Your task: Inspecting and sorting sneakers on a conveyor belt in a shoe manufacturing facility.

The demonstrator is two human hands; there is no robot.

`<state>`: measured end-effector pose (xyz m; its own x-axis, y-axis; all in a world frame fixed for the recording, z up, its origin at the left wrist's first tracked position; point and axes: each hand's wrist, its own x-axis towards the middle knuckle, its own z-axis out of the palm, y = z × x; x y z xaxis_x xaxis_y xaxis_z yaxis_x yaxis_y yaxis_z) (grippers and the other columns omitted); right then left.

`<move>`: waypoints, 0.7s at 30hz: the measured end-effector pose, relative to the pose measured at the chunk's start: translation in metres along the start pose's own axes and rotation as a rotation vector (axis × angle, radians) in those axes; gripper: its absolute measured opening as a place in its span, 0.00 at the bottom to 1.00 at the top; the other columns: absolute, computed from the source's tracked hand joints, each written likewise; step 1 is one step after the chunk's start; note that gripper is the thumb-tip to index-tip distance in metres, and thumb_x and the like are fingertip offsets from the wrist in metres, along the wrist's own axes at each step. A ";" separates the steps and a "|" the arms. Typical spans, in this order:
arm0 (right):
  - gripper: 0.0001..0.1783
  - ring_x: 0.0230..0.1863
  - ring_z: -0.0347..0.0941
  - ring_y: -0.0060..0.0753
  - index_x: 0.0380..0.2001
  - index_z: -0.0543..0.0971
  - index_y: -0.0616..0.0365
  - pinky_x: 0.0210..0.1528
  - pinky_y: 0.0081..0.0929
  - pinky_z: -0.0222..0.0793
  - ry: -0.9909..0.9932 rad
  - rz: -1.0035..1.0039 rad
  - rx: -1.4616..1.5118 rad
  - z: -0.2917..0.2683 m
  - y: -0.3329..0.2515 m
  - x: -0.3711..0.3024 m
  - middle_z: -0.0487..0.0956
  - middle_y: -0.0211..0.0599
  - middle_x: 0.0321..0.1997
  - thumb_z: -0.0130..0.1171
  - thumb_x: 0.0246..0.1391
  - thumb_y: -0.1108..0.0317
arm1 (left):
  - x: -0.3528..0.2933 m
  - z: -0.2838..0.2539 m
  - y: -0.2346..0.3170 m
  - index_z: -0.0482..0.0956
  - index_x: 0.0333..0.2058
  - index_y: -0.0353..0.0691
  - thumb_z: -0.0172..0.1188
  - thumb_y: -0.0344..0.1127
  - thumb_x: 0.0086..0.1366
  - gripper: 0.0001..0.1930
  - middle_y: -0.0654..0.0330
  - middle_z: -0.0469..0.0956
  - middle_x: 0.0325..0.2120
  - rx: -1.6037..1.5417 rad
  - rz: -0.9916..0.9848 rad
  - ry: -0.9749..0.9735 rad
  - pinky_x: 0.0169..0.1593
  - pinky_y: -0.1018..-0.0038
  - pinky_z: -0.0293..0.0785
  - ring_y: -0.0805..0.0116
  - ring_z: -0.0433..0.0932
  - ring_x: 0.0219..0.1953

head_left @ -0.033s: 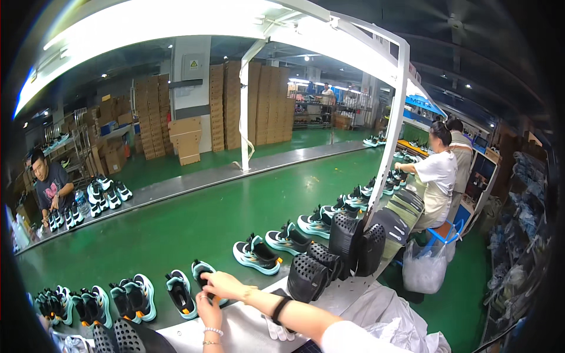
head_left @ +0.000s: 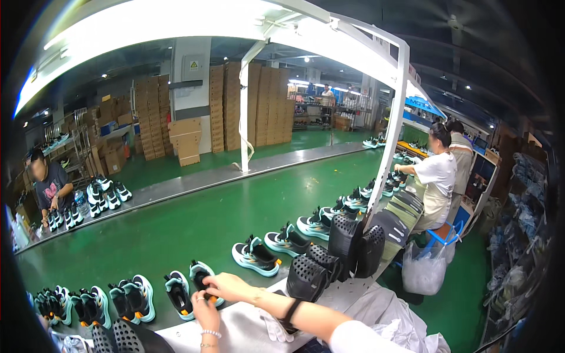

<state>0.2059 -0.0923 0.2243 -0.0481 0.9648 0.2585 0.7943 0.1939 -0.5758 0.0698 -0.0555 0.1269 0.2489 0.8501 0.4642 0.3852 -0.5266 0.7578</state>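
A black sneaker point(head_left: 200, 273) with a mint-green sole stands on the green belt, its heel toward me. My right hand point(head_left: 231, 289) reaches across from the right, fingers bent in at the shoe's heel opening. Close beside it, my left hand point(head_left: 205, 310) has its fingertips together against the same heel; the exact grip is partly hidden. Just left of these hands stands a matching sneaker point(head_left: 179, 294), with another pair point(head_left: 133, 299) farther left. To the right, a single sneaker point(head_left: 256, 256) lies angled on the belt.
Perforated black shoe forms point(head_left: 309, 276) stand on the white ledge at right; others point(head_left: 132, 338) sit at lower left. A white post point(head_left: 393, 129) rises beyond. Co-workers sit at right point(head_left: 436, 176) and far left point(head_left: 52, 188). A white plastic bag point(head_left: 424, 270) hangs at right.
Both hands and the sneaker between them have shifted slightly left. The shoes on the near side of the belt have also slid a little left. My right forearm sits slightly lower.
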 end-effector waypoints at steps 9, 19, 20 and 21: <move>0.20 0.32 0.78 0.47 0.34 0.78 0.56 0.37 0.40 0.73 0.660 0.625 -0.761 -0.270 0.021 -0.161 0.79 0.47 0.27 0.54 0.51 0.50 | -0.013 -0.038 0.027 0.58 0.59 0.42 0.71 0.38 0.38 0.47 0.50 0.38 0.66 0.499 -0.046 0.016 0.65 0.45 0.40 0.39 0.32 0.67; 0.28 0.39 0.79 0.39 0.33 0.82 0.57 0.40 0.33 0.74 0.195 1.056 -0.894 -0.301 0.093 -0.198 0.82 0.42 0.33 0.59 0.44 0.41 | 0.058 0.008 0.039 0.55 0.62 0.40 0.66 0.33 0.42 0.45 0.51 0.43 0.66 0.727 0.083 -0.107 0.62 0.44 0.47 0.43 0.38 0.67; 0.29 0.40 0.79 0.39 0.34 0.82 0.57 0.42 0.34 0.74 0.147 1.062 -0.854 -0.301 0.095 -0.199 0.81 0.41 0.36 0.59 0.45 0.40 | 0.055 0.017 0.050 0.57 0.60 0.40 0.66 0.32 0.43 0.43 0.50 0.44 0.66 0.656 0.231 -0.143 0.64 0.49 0.48 0.45 0.41 0.67; 0.29 0.41 0.78 0.40 0.35 0.82 0.57 0.42 0.34 0.74 0.119 1.067 -0.830 -0.300 0.103 -0.199 0.81 0.41 0.36 0.59 0.45 0.40 | 0.053 0.027 0.062 0.60 0.58 0.38 0.65 0.34 0.44 0.40 0.48 0.47 0.65 0.432 0.266 -0.268 0.63 0.54 0.52 0.45 0.48 0.65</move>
<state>0.4786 -0.3178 0.3462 0.8336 0.5475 0.0733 0.5416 -0.8362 0.0858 0.1307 -0.0432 0.1858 0.5816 0.6852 0.4385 0.5925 -0.7261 0.3489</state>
